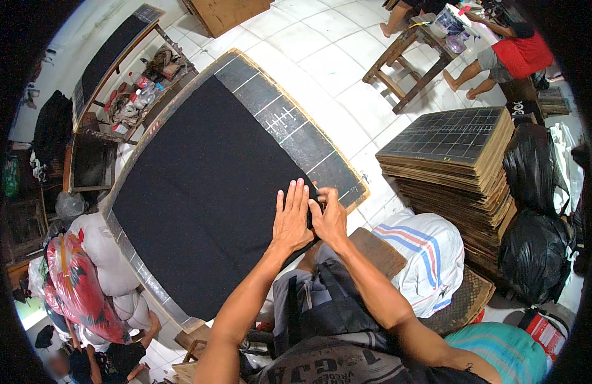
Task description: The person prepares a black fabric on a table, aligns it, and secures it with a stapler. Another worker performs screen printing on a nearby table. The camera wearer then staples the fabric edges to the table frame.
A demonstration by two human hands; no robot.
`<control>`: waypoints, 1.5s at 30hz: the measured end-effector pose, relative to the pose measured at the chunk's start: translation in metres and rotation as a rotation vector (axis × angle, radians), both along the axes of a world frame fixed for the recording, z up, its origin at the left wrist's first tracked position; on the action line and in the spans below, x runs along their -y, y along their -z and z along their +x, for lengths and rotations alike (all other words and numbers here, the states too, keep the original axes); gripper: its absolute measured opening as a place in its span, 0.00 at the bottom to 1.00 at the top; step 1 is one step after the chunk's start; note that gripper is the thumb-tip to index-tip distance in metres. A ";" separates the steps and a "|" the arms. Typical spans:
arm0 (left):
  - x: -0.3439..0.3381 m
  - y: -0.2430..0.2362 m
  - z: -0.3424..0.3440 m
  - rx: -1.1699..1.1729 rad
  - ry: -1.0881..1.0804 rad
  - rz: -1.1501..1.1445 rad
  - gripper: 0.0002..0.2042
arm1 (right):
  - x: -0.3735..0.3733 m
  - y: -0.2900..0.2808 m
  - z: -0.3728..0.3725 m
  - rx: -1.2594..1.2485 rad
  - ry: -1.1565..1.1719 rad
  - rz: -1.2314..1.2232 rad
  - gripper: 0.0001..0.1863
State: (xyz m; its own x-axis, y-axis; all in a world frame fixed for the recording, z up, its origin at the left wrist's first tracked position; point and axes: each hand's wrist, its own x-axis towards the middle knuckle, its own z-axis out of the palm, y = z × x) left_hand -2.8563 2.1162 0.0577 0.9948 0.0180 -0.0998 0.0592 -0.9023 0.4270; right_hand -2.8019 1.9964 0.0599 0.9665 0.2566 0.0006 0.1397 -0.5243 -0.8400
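Note:
A large piece of black cloth [200, 192] lies spread over a dark board [280, 117] marked with pale grid lines. My left hand [292, 217] presses flat on the cloth near its right-hand corner, fingers stretched out and held side by side. Close beside it, my right hand [330, 216] has its fingers curled at the cloth's edge, pinching that edge between thumb and fingers. The thumb sits next to my left hand. Bare board shows along the far right side of the cloth and as a narrow strip on the left.
To the right stand a tall stack of gridded boards [446, 144], black plastic bags [536, 256] and a white striped sack [427, 253]. Bundles in clear plastic [85, 288] lie left. A cluttered bench [142, 96] stands far left. People work at the upper right and lower left.

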 end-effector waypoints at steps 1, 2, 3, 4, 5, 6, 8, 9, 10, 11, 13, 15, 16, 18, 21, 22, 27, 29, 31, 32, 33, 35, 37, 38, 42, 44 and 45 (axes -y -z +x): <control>0.000 -0.001 0.000 -0.053 -0.010 -0.013 0.45 | -0.001 0.000 0.000 -0.014 0.019 0.058 0.13; 0.001 -0.002 0.000 -0.028 -0.029 -0.092 0.45 | -0.003 0.001 0.002 -0.068 0.066 0.064 0.18; 0.001 -0.002 0.001 0.010 -0.031 -0.091 0.45 | -0.003 0.002 0.001 -0.076 0.086 0.067 0.18; 0.001 -0.003 0.001 -0.001 -0.036 -0.100 0.45 | -0.004 0.003 0.002 -0.084 0.106 0.071 0.18; 0.002 -0.004 0.001 -0.007 -0.048 -0.109 0.45 | -0.003 0.003 0.002 -0.115 0.144 0.059 0.18; 0.003 -0.004 0.001 -0.012 -0.039 -0.083 0.45 | -0.003 0.004 0.002 -0.108 0.161 0.074 0.17; 0.006 -0.002 0.005 0.025 -0.030 -0.038 0.45 | -0.002 0.005 0.002 -0.069 0.195 0.116 0.16; 0.008 -0.002 0.006 0.004 -0.031 -0.045 0.45 | -0.001 0.005 0.002 -0.049 0.208 0.144 0.16; 0.011 0.000 0.006 0.018 -0.034 -0.057 0.45 | -0.001 0.006 0.003 -0.041 0.217 0.146 0.16; 0.014 0.001 0.007 0.039 -0.042 -0.066 0.45 | 0.000 0.007 0.003 -0.054 0.232 0.132 0.16; 0.020 0.004 0.006 0.020 -0.029 -0.009 0.44 | 0.000 0.008 0.003 -0.047 0.246 0.130 0.16; 0.026 0.008 0.005 -0.019 -0.039 -0.042 0.45 | 0.000 0.010 0.004 -0.068 0.252 0.126 0.16; 0.029 0.009 0.005 -0.007 -0.045 0.014 0.45 | 0.000 0.010 0.004 -0.065 0.248 0.113 0.16; 0.030 0.012 0.005 0.042 -0.049 0.043 0.45 | 0.002 0.011 0.006 -0.068 0.248 0.103 0.16; 0.031 0.012 0.003 0.004 -0.032 0.070 0.44 | 0.005 0.010 0.006 -0.073 0.242 0.101 0.15; 0.032 0.012 0.003 -0.003 -0.027 0.096 0.44 | 0.006 0.010 0.006 -0.063 0.231 0.089 0.15; 0.045 0.002 0.000 -0.014 -0.067 -0.037 0.45 | 0.011 0.009 0.010 -0.090 0.231 0.074 0.16; 0.049 -0.001 -0.001 -0.050 -0.078 -0.069 0.47 | 0.016 0.004 0.013 -0.109 0.189 0.056 0.16; 0.055 -0.001 -0.005 -0.090 0.000 0.186 0.46 | 0.020 -0.004 0.020 -0.031 0.171 -0.018 0.15; 0.057 0.000 -0.007 -0.100 -0.010 0.037 0.45 | 0.016 -0.009 0.026 0.092 0.107 -0.076 0.14; 0.060 0.000 -0.011 0.024 -0.045 -0.076 0.43 | 0.010 -0.015 0.032 0.179 0.064 -0.139 0.13; 0.067 0.004 -0.015 -0.133 0.084 0.011 0.46 | -0.020 -0.022 0.047 0.314 -0.191 -0.070 0.17; 0.073 0.006 -0.017 -0.047 0.005 -0.100 0.47 | -0.071 -0.022 0.067 0.434 -0.583 -0.113 0.27; 0.077 0.006 -0.017 -0.163 0.020 -0.108 0.50 | -0.099 -0.018 0.072 0.514 -0.762 -0.181 0.32; 0.090 -0.013 -0.037 -0.015 -0.030 -0.221 0.41 | -0.147 0.003 0.058 0.723 -1.376 -0.263 0.39; 0.098 -0.033 -0.081 -0.035 -0.266 -0.663 0.30 | -0.101 0.003 0.026 0.626 -1.715 -0.284 0.42; 0.095 -0.037 -0.104 -0.174 -0.480 -0.950 0.30 | -0.070 0.001 0.010 0.566 -1.869 -0.358 0.43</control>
